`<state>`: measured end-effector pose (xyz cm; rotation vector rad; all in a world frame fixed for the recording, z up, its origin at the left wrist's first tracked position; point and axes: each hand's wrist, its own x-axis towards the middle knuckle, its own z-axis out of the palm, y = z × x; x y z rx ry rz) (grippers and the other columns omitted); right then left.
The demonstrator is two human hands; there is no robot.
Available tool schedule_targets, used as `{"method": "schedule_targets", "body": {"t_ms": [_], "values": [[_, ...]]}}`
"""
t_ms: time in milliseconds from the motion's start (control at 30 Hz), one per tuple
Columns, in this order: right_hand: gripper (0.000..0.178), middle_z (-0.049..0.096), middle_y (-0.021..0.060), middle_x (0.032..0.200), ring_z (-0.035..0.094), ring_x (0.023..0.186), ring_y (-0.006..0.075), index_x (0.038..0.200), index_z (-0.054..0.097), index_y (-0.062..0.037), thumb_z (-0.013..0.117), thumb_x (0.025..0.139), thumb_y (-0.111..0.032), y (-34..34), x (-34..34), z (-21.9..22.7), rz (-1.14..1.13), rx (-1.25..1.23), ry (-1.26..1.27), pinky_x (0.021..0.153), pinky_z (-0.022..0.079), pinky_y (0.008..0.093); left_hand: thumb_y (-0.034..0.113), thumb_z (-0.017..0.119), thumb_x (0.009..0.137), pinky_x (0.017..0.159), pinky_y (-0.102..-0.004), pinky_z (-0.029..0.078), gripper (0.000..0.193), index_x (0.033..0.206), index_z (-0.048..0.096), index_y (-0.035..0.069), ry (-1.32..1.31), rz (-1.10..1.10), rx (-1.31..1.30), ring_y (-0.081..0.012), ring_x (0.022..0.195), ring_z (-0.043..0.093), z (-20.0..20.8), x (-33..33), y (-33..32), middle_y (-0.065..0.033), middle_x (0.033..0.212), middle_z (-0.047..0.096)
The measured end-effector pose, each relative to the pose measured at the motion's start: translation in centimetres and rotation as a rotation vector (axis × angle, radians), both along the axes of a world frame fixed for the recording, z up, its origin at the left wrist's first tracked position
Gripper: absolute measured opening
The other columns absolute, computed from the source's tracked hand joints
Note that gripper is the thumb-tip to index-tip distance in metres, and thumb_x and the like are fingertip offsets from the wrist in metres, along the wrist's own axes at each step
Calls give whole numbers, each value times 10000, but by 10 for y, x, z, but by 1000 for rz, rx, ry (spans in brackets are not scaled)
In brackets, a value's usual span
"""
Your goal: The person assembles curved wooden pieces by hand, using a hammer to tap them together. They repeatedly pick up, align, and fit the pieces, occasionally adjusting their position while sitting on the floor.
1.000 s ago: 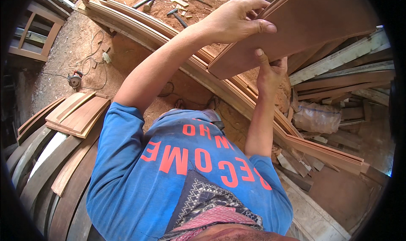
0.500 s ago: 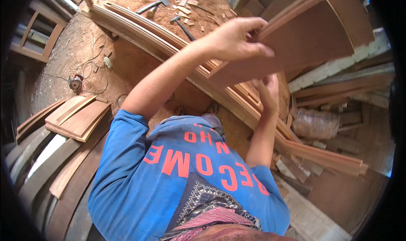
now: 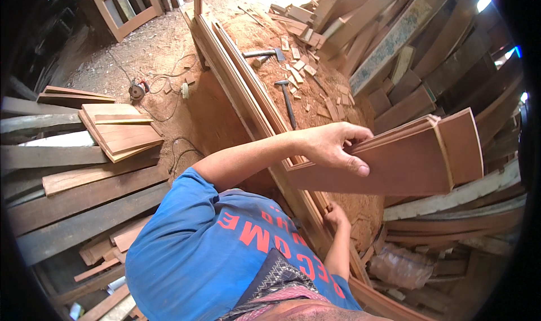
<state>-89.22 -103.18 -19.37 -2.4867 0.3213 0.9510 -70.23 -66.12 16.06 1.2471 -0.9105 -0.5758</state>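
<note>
My left hand (image 3: 333, 150) pinches a few thin brown wooden panels (image 3: 389, 172), thumb on the near face and fingers over the top edge. The panels stand on edge, tilted, above a long wooden frame (image 3: 248, 114) with grooved rails that runs diagonally in front of me. Down at the frame, below the panels, my right hand (image 3: 337, 216) has its fingers curled at a rail. Whether those fingers also hold something small cannot be made out.
Beyond the frame lie a hammer (image 3: 287, 104), another hammer-like tool (image 3: 262, 54) and scattered wood offcuts (image 3: 298, 67). A power tool (image 3: 137, 90) with a cord sits at left. Stacked planks (image 3: 84, 203) fill the left side; boards (image 3: 394, 56) lean at the far right.
My right hand has left the underside of the panels and dropped to the frame's rail. My left hand still holds the panels, now lower and more level. The view has turned.
</note>
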Motion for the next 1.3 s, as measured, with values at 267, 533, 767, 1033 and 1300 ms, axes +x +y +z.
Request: {"method": "schedule_targets", "body": {"t_ms": [267, 533, 767, 1033, 1300], "values": [[513, 759, 257, 1135, 721, 1122, 408, 1223, 718, -28, 792, 740, -181, 31, 13, 56, 137, -47, -103, 961, 571, 463, 691, 790, 863, 1028, -347, 515, 908, 1373, 631, -43, 150, -93, -142, -148, 1169, 631, -26, 3, 1, -86, 1237, 717], [484, 782, 218, 1043, 760, 1000, 351, 1146, 743, -24, 852, 711, -205, -1, 24, 59, 217, 2, -117, 886, 585, 445, 640, 470, 1077, 951, -304, 482, 678, 1249, 672, 15, 153, -138, -240, -80, 1059, 561, -32, 17, -9, 21, 1099, 653], [557, 761, 216, 1066, 732, 1051, 370, 1212, 713, -33, 884, 701, -172, 3, 35, 144, 326, -119, -159, 911, 572, 459, 633, 397, 1100, 908, -320, 560, 673, 1231, 692, 42, 312, -218, -230, -122, 1005, 682, -44, 33, -32, -33, 1078, 723], [599, 743, 210, 1048, 708, 1026, 400, 1272, 674, -60, 858, 708, -143, 45, 38, 248, 275, -197, -74, 896, 553, 479, 562, 491, 1107, 1014, -343, 516, 604, 1313, 670, 23, 239, -282, -127, -129, 1146, 629, -53, 44, -41, -35, 1187, 716], [614, 739, 241, 1108, 684, 1100, 453, 1286, 667, -73, 836, 698, -127, 73, 41, 283, 271, -143, -121, 918, 548, 523, 592, 460, 1108, 1019, -343, 507, 622, 1301, 696, 50, 291, -386, -70, -123, 1148, 625, -79, 49, -27, -9, 1212, 716]]}}
